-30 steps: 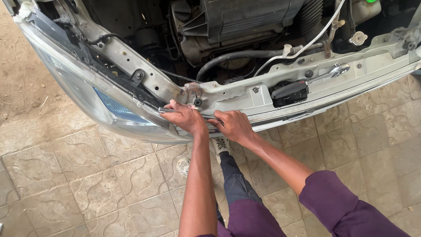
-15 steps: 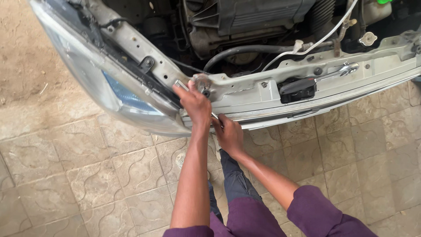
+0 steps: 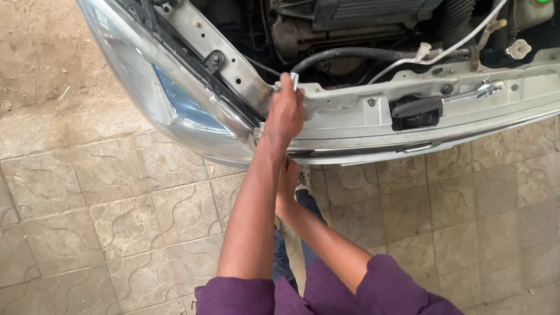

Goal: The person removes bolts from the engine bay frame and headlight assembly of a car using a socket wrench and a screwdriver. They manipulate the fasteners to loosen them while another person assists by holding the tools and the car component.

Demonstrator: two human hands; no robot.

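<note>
The headlight (image 3: pixel 175 99) is clear and silver-grey, with a pale blue patch inside. The metal panel (image 3: pixel 373 116) of the car is dull silver-white, and a black latch (image 3: pixel 416 112) sits on it. A black hose (image 3: pixel 350 53) and a white cable (image 3: pixel 461 41) lie above. The sleeves (image 3: pixel 385 289) are purple, the trousers (image 3: pixel 283 256) dark blue-grey. The floor tiles (image 3: pixel 116 221) are beige-grey with a pattern of curved lines. The ground (image 3: pixel 41 58) beside the tiles is plain brown sand colour.
</note>
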